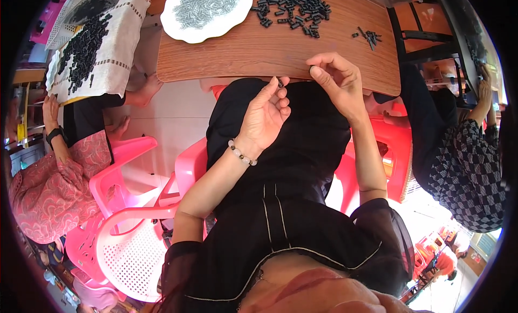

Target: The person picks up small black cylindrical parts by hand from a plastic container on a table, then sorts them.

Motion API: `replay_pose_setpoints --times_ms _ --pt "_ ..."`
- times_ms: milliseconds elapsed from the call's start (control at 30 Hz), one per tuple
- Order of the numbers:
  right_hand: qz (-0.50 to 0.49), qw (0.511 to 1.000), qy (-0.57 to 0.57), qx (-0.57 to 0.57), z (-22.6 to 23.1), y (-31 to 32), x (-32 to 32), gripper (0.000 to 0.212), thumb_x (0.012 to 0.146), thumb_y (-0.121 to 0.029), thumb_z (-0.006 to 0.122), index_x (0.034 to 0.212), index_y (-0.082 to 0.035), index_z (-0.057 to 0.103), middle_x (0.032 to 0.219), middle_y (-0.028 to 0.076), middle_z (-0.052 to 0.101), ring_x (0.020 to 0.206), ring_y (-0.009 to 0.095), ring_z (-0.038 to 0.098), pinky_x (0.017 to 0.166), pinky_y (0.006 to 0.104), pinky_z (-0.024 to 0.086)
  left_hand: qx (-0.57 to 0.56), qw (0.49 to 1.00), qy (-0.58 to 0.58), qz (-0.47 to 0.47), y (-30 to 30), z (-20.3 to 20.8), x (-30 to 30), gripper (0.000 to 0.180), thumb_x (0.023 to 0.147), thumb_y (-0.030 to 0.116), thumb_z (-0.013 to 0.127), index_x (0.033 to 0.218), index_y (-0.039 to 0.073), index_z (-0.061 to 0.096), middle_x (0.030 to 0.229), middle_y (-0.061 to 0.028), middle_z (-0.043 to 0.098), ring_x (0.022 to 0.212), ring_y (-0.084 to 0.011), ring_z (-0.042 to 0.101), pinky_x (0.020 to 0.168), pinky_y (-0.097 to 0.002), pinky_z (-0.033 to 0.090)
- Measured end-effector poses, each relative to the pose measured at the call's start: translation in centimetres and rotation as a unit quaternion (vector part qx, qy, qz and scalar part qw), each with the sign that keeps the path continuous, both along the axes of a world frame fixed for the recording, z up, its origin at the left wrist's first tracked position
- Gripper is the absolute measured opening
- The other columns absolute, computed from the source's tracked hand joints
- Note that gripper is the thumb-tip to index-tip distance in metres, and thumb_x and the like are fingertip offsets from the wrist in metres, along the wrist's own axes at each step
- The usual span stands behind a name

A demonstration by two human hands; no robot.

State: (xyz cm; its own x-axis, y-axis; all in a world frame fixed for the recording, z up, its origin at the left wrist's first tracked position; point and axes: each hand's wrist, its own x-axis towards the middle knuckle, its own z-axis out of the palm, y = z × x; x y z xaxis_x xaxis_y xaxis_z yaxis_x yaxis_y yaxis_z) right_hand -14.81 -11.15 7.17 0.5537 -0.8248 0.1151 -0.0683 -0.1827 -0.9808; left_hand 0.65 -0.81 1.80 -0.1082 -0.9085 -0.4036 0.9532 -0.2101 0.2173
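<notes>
My left hand, with a beaded bracelet at its wrist, is raised over my lap just off the table's near edge. Between its thumb and forefinger sits a small black cylindrical piece. A little higher and to the right, my right hand pinches thumb and forefinger together; what they grip is too small to make out. On the table, a white scalloped plate bears many tiny silvery parts. To its right spreads a heap of black cylindrical pieces, and a smaller group lies near the right edge.
The brown wooden table ends just beyond my hands. At left, a white cloth carries another heap of black pieces, beside a person in a patterned red garment. Another person in checks sits at right. Pink plastic chairs stand at left.
</notes>
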Motion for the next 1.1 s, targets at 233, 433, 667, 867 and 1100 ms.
replay_pose_setpoints --times_ms 233,433,667,867,1100 --pt "0.030 0.996 -0.054 0.066 -0.3 1.5 0.3 0.014 0.087 -0.005 0.068 0.101 -0.002 0.067 0.094 0.001 0.065 0.089 0.008 0.060 0.082 0.0237 0.048 -0.021 1.000 -0.022 0.004 0.4 0.1 -0.3 0.029 0.093 0.032 0.063 0.109 0.007 0.062 0.081 0.0057 0.053 0.072 -0.0055 0.049 0.067 -0.0204 0.041" --pt "0.048 0.994 -0.077 0.066 0.0 2.5 0.5 0.016 0.086 -0.004 0.069 0.101 0.001 0.068 0.094 0.006 0.069 0.089 0.011 0.063 0.082 0.0253 0.049 -0.040 0.999 -0.021 0.008 0.7 0.2 -0.5 0.029 0.094 0.033 0.062 0.109 0.008 0.062 0.082 0.0059 0.054 0.073 -0.0059 0.049 0.068 -0.0212 0.042" --pt "0.064 0.991 -0.081 0.088 -0.4 2.4 0.7 0.014 0.084 -0.003 0.072 0.096 0.003 0.066 0.088 0.006 0.070 0.081 0.011 0.066 0.077 0.0245 0.050 -0.050 0.998 -0.038 0.021 0.8 0.4 -0.5 0.031 0.092 0.034 0.063 0.112 0.010 0.063 0.085 0.0063 0.056 0.075 -0.0056 0.050 0.069 -0.0221 0.041" --pt "0.075 0.996 -0.032 -0.022 -0.4 2.4 1.0 0.014 0.083 -0.003 0.073 0.095 0.000 0.067 0.087 0.005 0.069 0.075 0.010 0.065 0.070 0.0221 0.048 -0.052 0.998 -0.032 0.025 0.7 -0.1 -0.5 0.032 0.091 0.036 0.064 0.112 0.011 0.062 0.086 0.0069 0.056 0.077 -0.0059 0.050 0.071 -0.0228 0.041" --pt "0.041 0.998 -0.050 -0.017 -1.3 2.3 1.1 0.016 0.085 -0.004 0.071 0.100 0.001 0.066 0.087 0.005 0.069 0.073 0.010 0.064 0.069 0.0221 0.048 -0.047 0.999 0.005 0.017 0.5 -0.5 -0.4 0.032 0.091 0.037 0.064 0.111 0.012 0.062 0.086 0.0071 0.055 0.078 -0.0065 0.049 0.073 -0.0230 0.041"
